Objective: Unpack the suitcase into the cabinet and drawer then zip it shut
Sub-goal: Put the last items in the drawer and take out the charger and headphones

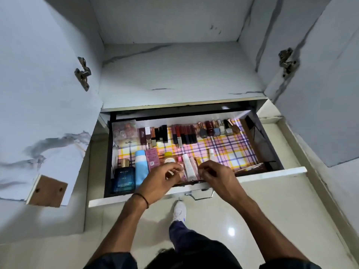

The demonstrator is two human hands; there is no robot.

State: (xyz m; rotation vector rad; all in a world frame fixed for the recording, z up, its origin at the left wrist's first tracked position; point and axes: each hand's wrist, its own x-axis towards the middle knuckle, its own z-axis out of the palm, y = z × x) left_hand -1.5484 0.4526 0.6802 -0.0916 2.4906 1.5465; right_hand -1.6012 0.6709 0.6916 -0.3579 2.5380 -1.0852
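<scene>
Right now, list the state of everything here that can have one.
White pull-out drawer with checked liner, open.
Left marble-patterned cabinet door, open.
Right marble-patterned cabinet door, open.
Dark blue square perfume bottle, lying flat, capped.
Light blue cylindrical bottle, lying flat.
Left hand, fingers curled, grip unclear.
Right hand, fingers curled, grip unclear.

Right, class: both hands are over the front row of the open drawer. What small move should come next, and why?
Probably straighten the white tube and its neighbours, then withdraw. The left hand and right hand sit with curled fingers either side of it, and this front row of the drawer lies less evenly than the lipsticks at the back. Whether either pinches anything is unclear.
</scene>
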